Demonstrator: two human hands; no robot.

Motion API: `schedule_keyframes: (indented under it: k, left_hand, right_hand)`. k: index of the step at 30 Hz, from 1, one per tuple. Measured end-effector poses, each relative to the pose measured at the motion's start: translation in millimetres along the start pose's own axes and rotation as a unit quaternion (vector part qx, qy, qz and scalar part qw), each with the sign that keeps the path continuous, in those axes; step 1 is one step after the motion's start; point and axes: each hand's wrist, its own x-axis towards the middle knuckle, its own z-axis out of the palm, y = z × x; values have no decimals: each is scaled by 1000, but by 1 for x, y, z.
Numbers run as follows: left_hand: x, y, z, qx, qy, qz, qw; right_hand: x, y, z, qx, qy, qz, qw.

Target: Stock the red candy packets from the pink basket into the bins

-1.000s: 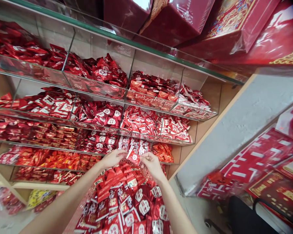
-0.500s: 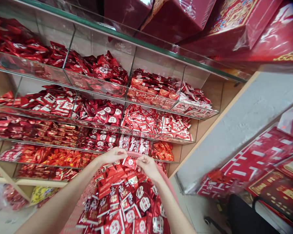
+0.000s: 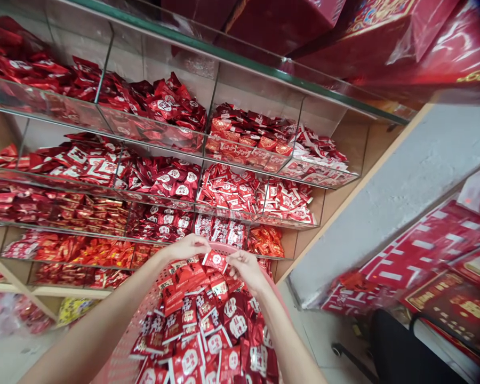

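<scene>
A: What are the hands on?

B: One small red foil sachet (image 3: 215, 260) with a white round mark on its face. Left hand (image 3: 187, 248) pinches its left edge between thumb and fingers, right hand (image 3: 246, 269) pinches the right edge. Both closed on it, neither free

A: Where does it sit?

B: Held just above the far rim of a pink perforated plastic basket (image 3: 125, 356) – right in front of the lowest glass bins

A: Orientation?

B: Flat, roughly rectangular, printed face toward the camera. Long axis runs left to right between the two hands, tilted a little, right end lower

A: Basket contents?

B: Heaped with loose candy packets (image 3: 208, 336) – glossy crinkled foil in red and dark maroon, white label patches, lying every which way. Some are pillow-shaped, some flatter

A: Behind it?

B: Tiered glass shelf bins (image 3: 208, 114) with clear dividers and a wooden frame, each compartment full of similar red sachets. An orange-red foil lot (image 3: 266, 241) sits in the bin just right of the hands. Big red boxes (image 3: 384, 32) wrapped in shiny film stand on top. A grey plaster wall (image 3: 404, 181) is to the right, with flat red printed packs (image 3: 420, 250) leaning beyond it
</scene>
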Motion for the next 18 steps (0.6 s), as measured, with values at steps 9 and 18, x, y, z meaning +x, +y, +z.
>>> schedule_keyframes:
  k: [9, 18]
  left_hand:
    - [-2, 6, 5, 12, -2, -21, 1000]
    - [-4, 12, 9, 26, -9, -27, 999]
  right_hand:
    - [-5, 8, -1, 3, -3, 7, 1000]
    - [-11, 8, -2, 11, 3, 13, 1000]
